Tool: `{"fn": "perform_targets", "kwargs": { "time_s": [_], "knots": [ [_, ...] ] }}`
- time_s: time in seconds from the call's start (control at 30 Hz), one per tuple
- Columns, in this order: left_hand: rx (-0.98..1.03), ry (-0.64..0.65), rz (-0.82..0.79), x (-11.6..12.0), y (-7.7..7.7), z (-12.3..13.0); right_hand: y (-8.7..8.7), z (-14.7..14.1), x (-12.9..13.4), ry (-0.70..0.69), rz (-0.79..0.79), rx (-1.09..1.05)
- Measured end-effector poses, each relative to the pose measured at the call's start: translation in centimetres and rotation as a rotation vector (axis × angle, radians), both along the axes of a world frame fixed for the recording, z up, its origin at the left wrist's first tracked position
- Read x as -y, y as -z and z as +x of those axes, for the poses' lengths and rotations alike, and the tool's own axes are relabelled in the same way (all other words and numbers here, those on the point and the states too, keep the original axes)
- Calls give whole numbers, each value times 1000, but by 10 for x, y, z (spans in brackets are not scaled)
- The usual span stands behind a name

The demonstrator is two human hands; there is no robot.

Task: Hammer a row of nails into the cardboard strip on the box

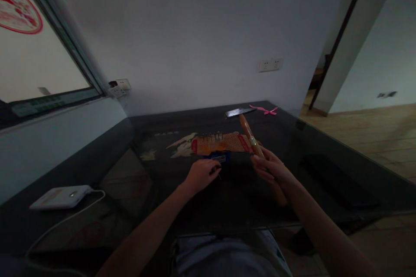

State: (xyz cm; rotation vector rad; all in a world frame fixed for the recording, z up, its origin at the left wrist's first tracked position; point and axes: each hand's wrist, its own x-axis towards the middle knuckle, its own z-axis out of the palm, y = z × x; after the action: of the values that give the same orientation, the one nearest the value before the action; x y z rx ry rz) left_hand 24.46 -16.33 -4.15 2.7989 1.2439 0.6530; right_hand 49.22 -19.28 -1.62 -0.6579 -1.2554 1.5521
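My right hand (271, 165) is wrapped round the wooden handle of a hammer (247, 130), its metal head raised above the far right part of the table. Closed in a pinch, my left hand (202, 175) has a thin nail (220, 176) sticking out from its fingertips. Just beyond it lies a small blue box (219, 156). Behind the box is a flat tan piece with red ends (224, 143), which looks like a wooden board or wrapped block. Several nails (212, 136) stand upright in a row along its far side.
The dark glossy table (182, 207) meets the wall at the back. A white power bank or phone (61, 197) with a cable lies at the left. A pink ribbon (269, 111) lies at the far right corner, and a dark flat object (339, 181) near the right edge.
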Motion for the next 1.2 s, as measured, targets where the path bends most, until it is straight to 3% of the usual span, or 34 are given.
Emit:
{"fn": "perform_targets", "kwargs": {
  "time_s": [0.2, 0.5, 0.83, 1.03, 1.2],
  "knots": [
    [-138, -25, -107, -4, 11, 5, 1, 4, 3, 57, -2, -29],
    [-173, -62, -170, 1, 8, 3, 1, 6, -1, 157, -3, 9],
    [-322, -105, -127, 5, 4, 3, 0, 3, 1, 160, -20, 87],
    [-66, 48, -283, 7, -4, 4, 0, 3, 1, 170, -6, 96],
    [253, 264, -401, 16, -37, 10, 0, 5, 1, 171, -14, 95]
  ]
}}
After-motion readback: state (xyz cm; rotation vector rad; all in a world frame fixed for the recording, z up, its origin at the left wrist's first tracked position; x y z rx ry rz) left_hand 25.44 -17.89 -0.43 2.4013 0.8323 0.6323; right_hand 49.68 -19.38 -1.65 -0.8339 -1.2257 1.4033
